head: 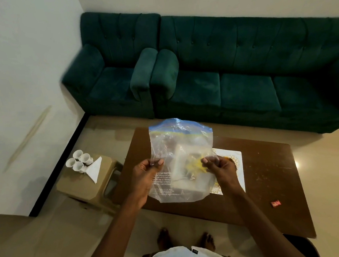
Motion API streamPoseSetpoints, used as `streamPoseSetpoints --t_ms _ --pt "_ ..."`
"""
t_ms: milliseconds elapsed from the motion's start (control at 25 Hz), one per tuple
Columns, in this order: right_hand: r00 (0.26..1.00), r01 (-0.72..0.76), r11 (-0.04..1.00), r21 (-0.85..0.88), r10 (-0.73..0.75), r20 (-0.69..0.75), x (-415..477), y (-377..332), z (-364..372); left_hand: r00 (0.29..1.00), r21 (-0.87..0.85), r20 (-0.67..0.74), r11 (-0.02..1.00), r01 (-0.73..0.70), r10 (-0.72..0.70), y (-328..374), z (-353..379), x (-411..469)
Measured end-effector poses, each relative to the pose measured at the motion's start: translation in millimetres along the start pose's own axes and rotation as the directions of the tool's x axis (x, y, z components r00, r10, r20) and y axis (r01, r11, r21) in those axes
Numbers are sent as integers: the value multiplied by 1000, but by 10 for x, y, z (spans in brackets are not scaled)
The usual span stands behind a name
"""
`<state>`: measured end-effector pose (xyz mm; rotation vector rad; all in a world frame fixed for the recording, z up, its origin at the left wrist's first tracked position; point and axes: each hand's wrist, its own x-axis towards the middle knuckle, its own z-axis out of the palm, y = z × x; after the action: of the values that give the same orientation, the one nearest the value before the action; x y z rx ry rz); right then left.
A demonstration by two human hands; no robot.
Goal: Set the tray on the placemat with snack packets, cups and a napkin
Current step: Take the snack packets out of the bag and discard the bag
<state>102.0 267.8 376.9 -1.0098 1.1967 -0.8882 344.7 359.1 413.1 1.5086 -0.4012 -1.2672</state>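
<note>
- Head view, grip state: the left hand (pixel 147 170) and the right hand (pixel 218 164) each pinch one side edge of a clear zip bag (pixel 181 139), thumb against curled fingers.
- Head view, bag attitude: it hangs spread between the hands above the worktop (pixel 269 171), long axis pointing away from the person, blue zip edge at the far end.
- Head view, target: the placemat (pixel 230 156) lies on the worktop directly behind the bag, its visible part nearer the right hand.
- A pale rectangular shape (pixel 185 167) shows through the plastic (possibly the tray; this cannot be confirmed).
- Head view, remaining items: four cups (pixel 79 160) and a folded napkin (pixel 94 169) sit on a stool (pixel 82 188) well to the left, so the left hand is nearer.
- A small red packet (pixel 276 203) lies on the worktop to the right, apart from the placemat.
</note>
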Motion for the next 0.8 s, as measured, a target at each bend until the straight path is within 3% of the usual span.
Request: streamPoseSetpoints --t_ms 160,320,480,640,800 --pt "998 -34 997 69 37 -46 25 -18 -94 998 -72 -35 997 40 -43 -16 -18 40" --pt "1000 -2 1000 21 2 -20 12 -34 -101 997 22 -21 997 71 -71 -44 77 36" --pt "1000 12 1000 -10 -13 -7 5 -13 -29 984 5 -179 1000 -10 11 -57 294 36" --pt "996 -5 1000 -5 5 -88 25 13 1 980 -25 -191 998 -58 52 -98 345 35" --pt "987 12 999 34 -7 -163 -24 32 54 943 11 -302 990 -141 137 -169 358 26"
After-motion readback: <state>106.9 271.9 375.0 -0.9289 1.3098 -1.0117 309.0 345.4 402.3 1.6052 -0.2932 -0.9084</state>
